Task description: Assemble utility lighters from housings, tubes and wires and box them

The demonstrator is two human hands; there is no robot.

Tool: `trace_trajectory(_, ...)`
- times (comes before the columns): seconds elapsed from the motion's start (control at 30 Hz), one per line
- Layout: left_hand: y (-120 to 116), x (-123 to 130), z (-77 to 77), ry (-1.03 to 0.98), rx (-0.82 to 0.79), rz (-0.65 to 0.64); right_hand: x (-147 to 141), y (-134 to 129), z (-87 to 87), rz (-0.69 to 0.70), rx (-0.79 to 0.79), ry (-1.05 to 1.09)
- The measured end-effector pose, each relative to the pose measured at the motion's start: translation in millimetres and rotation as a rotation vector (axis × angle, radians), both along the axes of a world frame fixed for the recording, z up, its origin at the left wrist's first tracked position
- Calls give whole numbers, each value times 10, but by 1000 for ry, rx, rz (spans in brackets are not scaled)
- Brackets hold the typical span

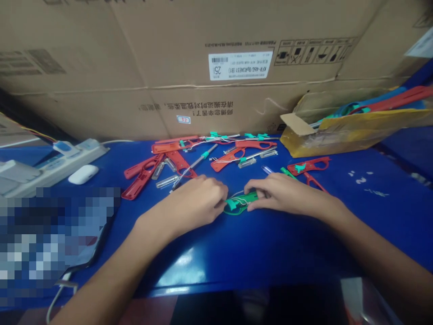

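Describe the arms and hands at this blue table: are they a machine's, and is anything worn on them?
They are a person's. The left hand and right hand are ungloved; no ring shows, though some fingers are partly hidden. The left forearm and right forearm are bare as far as the picture shows: no sleeve, watch, bracelet or cable can be made out.

- The glossy blue worktop is dimly lit, with pale glare reflected near its front edge.
- The area below is left dark.
- Fine detail on the green plastic shell is softened.
- The brown cardboard carton is blurred toward the corners.
- The left side is partly pixelated.
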State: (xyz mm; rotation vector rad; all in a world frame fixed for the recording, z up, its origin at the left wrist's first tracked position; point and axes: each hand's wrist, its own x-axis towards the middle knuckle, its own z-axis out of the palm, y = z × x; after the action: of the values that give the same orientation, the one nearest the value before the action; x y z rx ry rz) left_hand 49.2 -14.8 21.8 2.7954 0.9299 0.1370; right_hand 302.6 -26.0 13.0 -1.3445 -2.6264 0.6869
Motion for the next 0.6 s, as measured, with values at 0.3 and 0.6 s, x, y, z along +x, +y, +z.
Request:
trace_trajectory(0.3,-129,114,81,142,56,44,10,-7,-38,-4,9,-26)
trace_trajectory(0.6,10,8,9,28,-124,35,20,3,-57,-11,0,-14)
